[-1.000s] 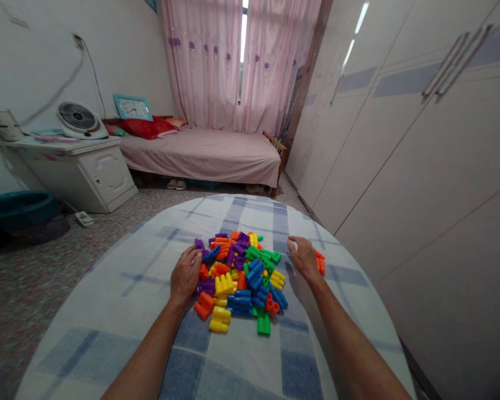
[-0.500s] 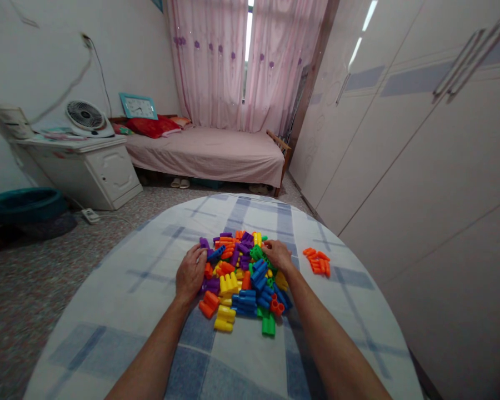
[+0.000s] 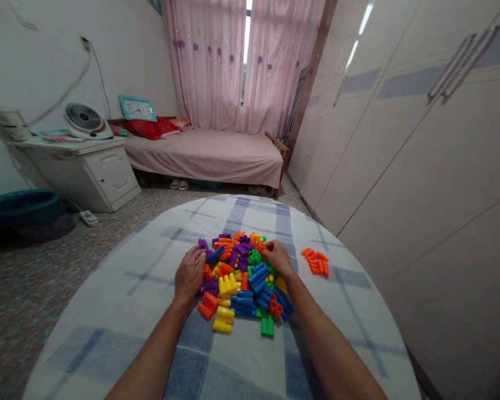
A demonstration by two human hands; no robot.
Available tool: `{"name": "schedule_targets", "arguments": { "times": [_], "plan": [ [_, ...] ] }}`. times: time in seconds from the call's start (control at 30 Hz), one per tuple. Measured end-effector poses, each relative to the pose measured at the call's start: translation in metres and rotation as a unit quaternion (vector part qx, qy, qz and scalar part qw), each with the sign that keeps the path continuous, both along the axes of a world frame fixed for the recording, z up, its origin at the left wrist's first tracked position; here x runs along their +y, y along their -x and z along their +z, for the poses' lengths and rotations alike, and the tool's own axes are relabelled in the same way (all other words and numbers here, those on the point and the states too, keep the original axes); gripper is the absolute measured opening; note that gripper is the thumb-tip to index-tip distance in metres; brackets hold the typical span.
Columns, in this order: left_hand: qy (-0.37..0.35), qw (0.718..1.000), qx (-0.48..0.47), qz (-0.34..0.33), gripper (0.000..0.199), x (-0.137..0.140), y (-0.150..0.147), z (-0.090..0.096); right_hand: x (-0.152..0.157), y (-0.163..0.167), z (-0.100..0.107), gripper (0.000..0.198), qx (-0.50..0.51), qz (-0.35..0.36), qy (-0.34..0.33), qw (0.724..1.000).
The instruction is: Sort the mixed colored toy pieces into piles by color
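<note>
A heap of colourful plastic building blocks (image 3: 229,284), made of short joined tubes, lies on the cloth-covered table (image 3: 141,333). My left hand (image 3: 189,272) rests at the heap's left edge, fingers loosely stretched against purple and blue pieces. On the far right side of the heap, my right hand (image 3: 278,258) has its fingertips pinched on an orange block (image 3: 261,246), partly hidden by the fingers. A green block (image 3: 254,256) lies just below those fingertips. Apart from the heap, to the right, sits a small group of orange blocks (image 3: 315,262).
Beyond the round table stands a bed (image 3: 216,150) with a red pillow (image 3: 150,129). A white cabinet (image 3: 104,172) with a fan (image 3: 85,118) is at the left, near a teal bin (image 3: 25,206). A tall wardrobe (image 3: 420,183) lines the right.
My right fingers have shifted slightly at the heap, and an orange block now shows at their tips. The yellow block near them has been displaced. My left hand stays in place.
</note>
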State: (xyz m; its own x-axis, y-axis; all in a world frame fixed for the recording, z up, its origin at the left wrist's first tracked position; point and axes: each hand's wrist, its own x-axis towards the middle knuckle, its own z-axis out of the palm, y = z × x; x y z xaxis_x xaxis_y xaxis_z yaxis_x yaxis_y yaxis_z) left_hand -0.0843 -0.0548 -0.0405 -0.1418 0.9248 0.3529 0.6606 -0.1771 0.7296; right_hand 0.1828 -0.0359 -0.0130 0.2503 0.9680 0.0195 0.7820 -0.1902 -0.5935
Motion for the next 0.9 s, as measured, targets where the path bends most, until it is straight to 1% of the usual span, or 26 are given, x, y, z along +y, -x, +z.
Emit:
{"name": "schedule_targets", "arguments": {
  "times": [0.13,0.23,0.3,0.33,0.4,0.47,0.57,0.67,0.73,0.8,0.9],
  "plan": [
    [0.012,1.0,0.004,0.002,0.048,0.0,0.0,0.002,-0.01,-0.005,0.0,0.021,0.037,-0.002,-0.037,0.999],
    [0.016,1.0,0.012,0.0,0.049,-0.001,0.0,0.003,-0.018,-0.012,0.0,0.019,0.094,-0.005,-0.109,0.99],
    [0.016,1.0,0.015,0.001,0.049,-0.001,0.0,0.003,-0.024,-0.016,0.0,0.02,0.142,0.005,-0.16,0.977],
    [0.016,1.0,0.016,0.002,0.048,-0.001,0.0,0.003,-0.027,-0.018,0.001,0.021,0.162,0.01,-0.175,0.971],
    [0.015,1.0,0.018,0.003,0.048,-0.001,0.001,0.002,-0.032,-0.023,0.002,0.024,0.191,0.013,-0.191,0.963],
    [0.014,1.0,0.022,0.002,0.047,-0.001,0.001,0.001,-0.037,-0.03,0.005,0.028,0.206,0.002,-0.2,0.958],
    [0.012,1.0,0.025,0.001,0.048,0.0,0.001,0.0,-0.041,-0.049,0.01,0.034,0.172,-0.039,-0.221,0.959],
    [0.008,1.0,0.024,0.001,0.048,0.001,0.001,-0.002,-0.043,-0.08,0.012,0.038,0.083,-0.105,-0.237,0.962],
    [0.008,1.0,0.021,0.001,0.048,0.001,0.001,-0.002,-0.044,-0.103,0.012,0.038,0.035,-0.155,-0.221,0.962],
    [0.009,1.0,0.018,0.002,0.048,0.001,0.001,-0.001,-0.045,-0.122,0.008,0.038,0.008,-0.204,-0.186,0.961],
    [0.014,1.0,0.014,0.003,0.048,0.0,0.0,0.002,-0.048,-0.137,-0.002,0.037,-0.007,-0.25,-0.144,0.957]
  ]
}}
